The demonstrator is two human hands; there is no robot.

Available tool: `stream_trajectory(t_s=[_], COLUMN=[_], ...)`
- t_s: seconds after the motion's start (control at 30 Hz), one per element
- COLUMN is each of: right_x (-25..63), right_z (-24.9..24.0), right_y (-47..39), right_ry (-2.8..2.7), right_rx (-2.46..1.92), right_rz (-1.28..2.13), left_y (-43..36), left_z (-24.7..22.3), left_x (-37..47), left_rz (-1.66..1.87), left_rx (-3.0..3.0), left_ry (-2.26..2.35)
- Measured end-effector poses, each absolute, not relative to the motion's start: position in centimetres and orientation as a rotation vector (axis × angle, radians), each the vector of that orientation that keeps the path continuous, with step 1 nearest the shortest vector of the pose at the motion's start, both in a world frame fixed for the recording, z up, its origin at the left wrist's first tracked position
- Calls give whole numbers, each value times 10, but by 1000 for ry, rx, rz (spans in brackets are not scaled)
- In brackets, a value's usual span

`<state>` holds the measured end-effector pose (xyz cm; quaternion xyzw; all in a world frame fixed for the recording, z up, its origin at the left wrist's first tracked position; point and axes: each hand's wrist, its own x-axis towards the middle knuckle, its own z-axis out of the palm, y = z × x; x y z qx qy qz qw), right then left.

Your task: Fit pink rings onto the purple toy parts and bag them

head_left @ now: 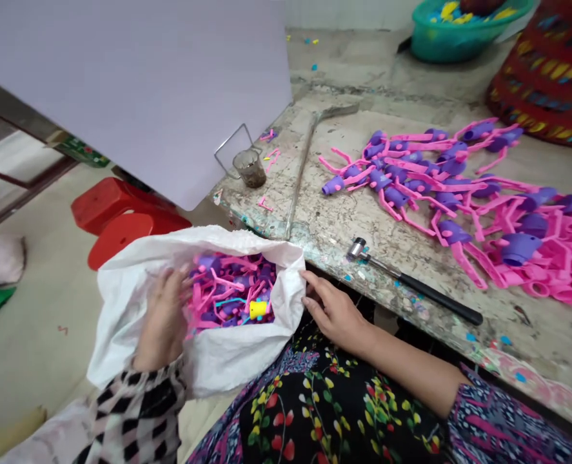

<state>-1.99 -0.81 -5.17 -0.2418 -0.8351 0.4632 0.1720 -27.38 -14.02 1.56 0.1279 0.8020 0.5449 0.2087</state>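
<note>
One lap [324,399], two hands [334,312] [162,316], one sack [247,354].

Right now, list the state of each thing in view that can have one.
White bag: open, holding pink and purple parts
Left hand: open, blurred, at the bag's mouth
Right hand: fingers against the bag's edge
Hammer: lying on the table
Table: stained, littered with small bits
Cup: upright, dark contents
Parts heap: loose on the table
Teal basin: holding yellow and blue pieces
</note>
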Motion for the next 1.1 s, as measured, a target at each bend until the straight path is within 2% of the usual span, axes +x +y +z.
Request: stream_trajectory(t_s=[0.07,0.13,0.43,0.53,0.6,0.7,0.8,1.1], right_x=[-21,-22,26,71,102,139,156,176], right_z=[-47,-41,-23,-25,-28,-33,-38,-36], right_y=[-6,-3,18,35,50,71,83,57], right_ry=[-2351,-2319,-2267,-2187,-2115,-1999,-1989,-1668], right_rx=[-688,-687,-818,-1032,-1299,-1609,-1755,-1479], right_rz=[1312,1308,1002,769,457,275,365,958], left_y=[-147,-151,-124,-99,-85,-71,-63,-43], left_z=[11,7,-7,1,5,6,1,-13], left_x=[-278,-278,-240,-208,-185,-153,-125,-59], left_rz=[1635,1644,1650,1654,1646,1656,1532,863], left_rx=[11,-38,707,872,972,1175,1357,1649], left_ry=[2223,2170,2248,2188,2179,2018,1834,1525])
